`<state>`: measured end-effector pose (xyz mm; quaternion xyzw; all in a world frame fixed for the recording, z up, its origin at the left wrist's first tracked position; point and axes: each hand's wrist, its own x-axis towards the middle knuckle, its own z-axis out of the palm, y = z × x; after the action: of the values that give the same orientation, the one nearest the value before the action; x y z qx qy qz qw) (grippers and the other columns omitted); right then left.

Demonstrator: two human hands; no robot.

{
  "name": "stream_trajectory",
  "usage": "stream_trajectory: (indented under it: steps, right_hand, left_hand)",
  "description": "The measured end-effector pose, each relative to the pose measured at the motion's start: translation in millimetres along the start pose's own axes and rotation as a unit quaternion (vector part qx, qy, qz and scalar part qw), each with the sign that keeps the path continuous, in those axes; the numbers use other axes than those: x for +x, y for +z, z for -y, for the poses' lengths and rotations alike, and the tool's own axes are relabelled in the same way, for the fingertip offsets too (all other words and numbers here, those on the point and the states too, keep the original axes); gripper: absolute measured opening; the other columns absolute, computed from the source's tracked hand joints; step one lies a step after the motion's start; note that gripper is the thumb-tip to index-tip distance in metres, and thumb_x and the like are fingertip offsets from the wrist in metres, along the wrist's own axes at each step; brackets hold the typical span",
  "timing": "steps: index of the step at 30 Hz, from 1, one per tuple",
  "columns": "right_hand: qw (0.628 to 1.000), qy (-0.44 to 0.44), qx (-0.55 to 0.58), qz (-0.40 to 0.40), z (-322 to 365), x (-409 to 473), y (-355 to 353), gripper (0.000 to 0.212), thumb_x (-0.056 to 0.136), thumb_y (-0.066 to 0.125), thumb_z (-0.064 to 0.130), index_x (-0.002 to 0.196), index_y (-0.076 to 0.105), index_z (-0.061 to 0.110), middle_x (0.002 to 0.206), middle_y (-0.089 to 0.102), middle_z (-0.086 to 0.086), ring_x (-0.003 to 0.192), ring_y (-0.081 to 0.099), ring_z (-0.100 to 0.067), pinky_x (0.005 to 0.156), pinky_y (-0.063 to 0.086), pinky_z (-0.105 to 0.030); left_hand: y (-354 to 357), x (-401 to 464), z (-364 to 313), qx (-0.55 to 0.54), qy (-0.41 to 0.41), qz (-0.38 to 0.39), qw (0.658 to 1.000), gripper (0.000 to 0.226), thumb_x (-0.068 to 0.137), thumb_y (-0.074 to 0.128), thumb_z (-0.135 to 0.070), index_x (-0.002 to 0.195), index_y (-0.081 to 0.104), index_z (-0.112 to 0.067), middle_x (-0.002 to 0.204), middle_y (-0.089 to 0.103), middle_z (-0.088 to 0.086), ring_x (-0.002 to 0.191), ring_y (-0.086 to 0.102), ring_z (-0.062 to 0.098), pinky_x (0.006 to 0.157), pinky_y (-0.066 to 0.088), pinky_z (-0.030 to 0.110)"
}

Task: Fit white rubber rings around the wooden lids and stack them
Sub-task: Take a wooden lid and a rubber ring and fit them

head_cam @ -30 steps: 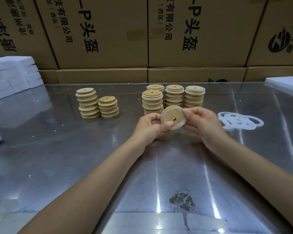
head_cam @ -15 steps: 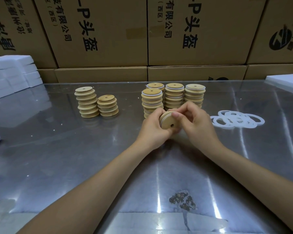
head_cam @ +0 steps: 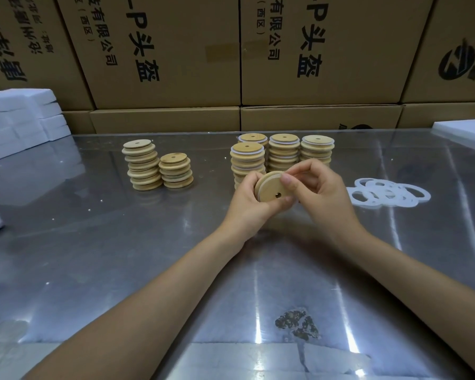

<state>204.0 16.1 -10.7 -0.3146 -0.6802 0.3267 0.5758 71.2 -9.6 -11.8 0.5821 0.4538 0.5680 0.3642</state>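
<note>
- Wooden lid: held above the steel table, in front of the ringed stacks; small round disc with a centre hole, tilted on edge. Judged light, stiff, smooth on the faces; best taken by the rim, from both sides.
- White ring: seen as a pale band along the lid's rim, apparently seated or nearly so. Judged soft, stretchy, thin; likely to roll off if dragged, so better pressed down along the edge.
- Left hand: curled round the lid's left side, cradling it; fingertips behind the disc hidden.
- Right hand: thumb and forefinger pinching the lid's right edge, other fingers curled behind.
- Finished stacks: four piles with white bands, just behind the hands.
- Bare lids: two piles without rings, well to the left.
- Spare rings: loose, overlapping heap flat on the table, to the right of the hands.
- Cardboard boxes: wall of cartons behind the table.
</note>
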Motion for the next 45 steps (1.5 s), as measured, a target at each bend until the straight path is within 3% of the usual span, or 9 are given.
stream_trajectory:
  steps: [4, 10, 13, 20, 26, 31, 36, 41, 45]
  right_hand:
    - [1.0, -0.001, -0.012, 0.026, -3.6, -3.0, 1.9, 0.015, 0.081, 0.072, 0.007, 0.08, 0.062, 0.019, 0.087, 0.073, 0.002, 0.084, 0.07, -0.01, 0.074, 0.054, -0.024]
    - [1.0, 0.006, -0.017, 0.008, -3.0, 1.1, -2.9, 0.007, 0.082, 0.071, 0.014, 0.081, 0.064, 0.015, 0.08, 0.071, 0.001, 0.074, 0.066, -0.01, 0.075, 0.055, -0.034]
    - [1.0, 0.024, -0.017, 0.005, -3.8, 1.8, -2.5, 0.013, 0.087, 0.066, 0.011, 0.076, 0.061, 0.016, 0.069, 0.067, 0.0, 0.07, 0.063, -0.014, 0.075, 0.053, -0.041]
    - [0.993, 0.102, 0.059, 0.001, -2.1, 3.0, -2.0, 0.013, 0.088, 0.064, 0.015, 0.076, 0.062, 0.014, 0.063, 0.066, 0.004, 0.064, 0.059, -0.006, 0.061, 0.048, -0.018]
    - [0.991, 0.122, 0.055, 0.026, -5.7, 2.9, -7.6, 0.004, 0.087, 0.066, 0.019, 0.083, 0.065, 0.02, 0.073, 0.072, 0.01, 0.077, 0.067, 0.0, 0.063, 0.053, -0.015]
    - [0.989, 0.13, 0.058, -0.023, -12.3, 5.1, -11.1, 0.006, 0.087, 0.067, 0.015, 0.082, 0.067, 0.018, 0.073, 0.073, 0.007, 0.075, 0.068, -0.004, 0.066, 0.056, -0.019]
    - [0.988, 0.146, 0.047, -0.021, -18.4, 7.9, -15.6, 0.003, 0.086, 0.068, 0.018, 0.086, 0.067, 0.02, 0.08, 0.074, 0.006, 0.083, 0.068, -0.006, 0.069, 0.056, -0.019]
    - [0.986, 0.053, -0.129, 0.097, -18.6, 3.2, -9.3, 0.048, 0.074, 0.079, 0.026, 0.113, 0.052, 0.03, 0.112, 0.061, 0.017, 0.106, 0.056, 0.001, 0.087, 0.045, -0.016]
    - [0.981, 0.033, -0.181, 0.055, -22.5, 2.2, -8.8, 0.053, 0.07, 0.081, 0.033, 0.115, 0.054, 0.027, 0.106, 0.061, 0.019, 0.101, 0.056, 0.002, 0.083, 0.043, -0.011]
  left_hand:
    - [-5.6, 2.1, 4.7, 0.208, 0.077, -0.034, 0.974, 0.031, 0.071, 0.08, -0.031, 0.072, 0.051, -0.019, 0.064, 0.059, -0.011, 0.063, 0.052, 0.006, 0.059, 0.044, 0.027]
    - [-5.7, 8.0, 7.4, 0.139, 0.06, -0.036, 0.988, 0.041, 0.068, 0.084, -0.026, 0.066, 0.044, -0.025, 0.062, 0.054, -0.012, 0.059, 0.047, 0.003, 0.057, 0.04, 0.022]
    - [-6.2, 8.7, 7.5, 0.108, 0.044, -0.022, 0.993, 0.04, 0.069, 0.084, -0.023, 0.069, 0.044, -0.02, 0.064, 0.055, -0.011, 0.063, 0.048, 0.006, 0.059, 0.042, 0.023]
    - [-6.6, 6.8, 4.0, 0.022, -0.006, -0.001, 1.0, 0.038, 0.078, 0.077, -0.015, 0.096, 0.051, 0.006, 0.083, 0.057, 0.007, 0.078, 0.054, 0.016, 0.067, 0.051, 0.037]
    - [-8.2, 4.3, 0.3, -0.114, -0.103, 0.027, 0.988, 0.035, 0.088, 0.065, -0.019, 0.12, 0.053, -0.009, 0.114, 0.06, 0.01, 0.101, 0.061, 0.017, 0.078, 0.056, 0.031]
    - [-9.5, 6.5, 0.3, -0.009, -0.08, 0.056, 0.995, 0.033, 0.084, 0.068, -0.008, 0.114, 0.054, -0.003, 0.107, 0.063, 0.015, 0.098, 0.061, 0.023, 0.089, 0.052, 0.048]
    - [-13.9, 6.4, 2.0, -0.021, -0.104, 0.049, 0.993, 0.042, 0.082, 0.071, -0.01, 0.121, 0.056, -0.007, 0.103, 0.068, 0.007, 0.09, 0.065, 0.015, 0.072, 0.056, 0.027]
    - [-16.7, 7.1, 0.4, -0.064, -0.125, 0.019, 0.99, 0.049, 0.084, 0.071, -0.018, 0.129, 0.051, -0.014, 0.11, 0.07, 0.009, 0.085, 0.067, 0.015, 0.073, 0.055, 0.024]
    - [-14.6, 7.2, -0.3, -0.067, -0.124, 0.037, 0.989, 0.046, 0.089, 0.064, -0.024, 0.132, 0.049, -0.017, 0.106, 0.07, 0.006, 0.079, 0.068, 0.013, 0.071, 0.055, 0.02]
